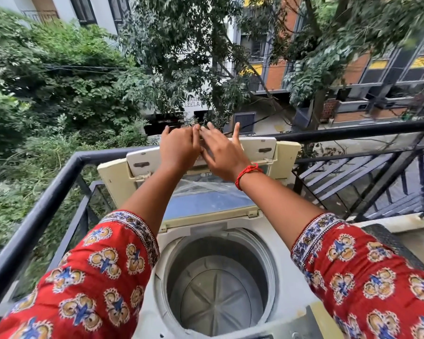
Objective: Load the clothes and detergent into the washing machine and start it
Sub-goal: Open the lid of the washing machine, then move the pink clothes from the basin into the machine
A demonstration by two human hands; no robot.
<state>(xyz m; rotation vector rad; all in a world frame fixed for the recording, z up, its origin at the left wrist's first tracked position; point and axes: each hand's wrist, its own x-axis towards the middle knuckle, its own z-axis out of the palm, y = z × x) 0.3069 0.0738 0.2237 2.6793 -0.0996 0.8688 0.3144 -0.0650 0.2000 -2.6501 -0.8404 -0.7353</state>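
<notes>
Both hands up at twelve o'clock: the left hand (179, 150) lies flat with fingers together on the top edge of the raised lid (260, 149), while the right hand (220, 152) rests beside it, fingers spread, nothing pinched. Down at six o'clock the washing machine (289, 311) stands open, its drum (216, 289) bare, a black railing (44, 201) around it.

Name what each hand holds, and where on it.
Both the left hand and right hand rest on the raised lid's top edge; a closed grip cannot be told.
</notes>
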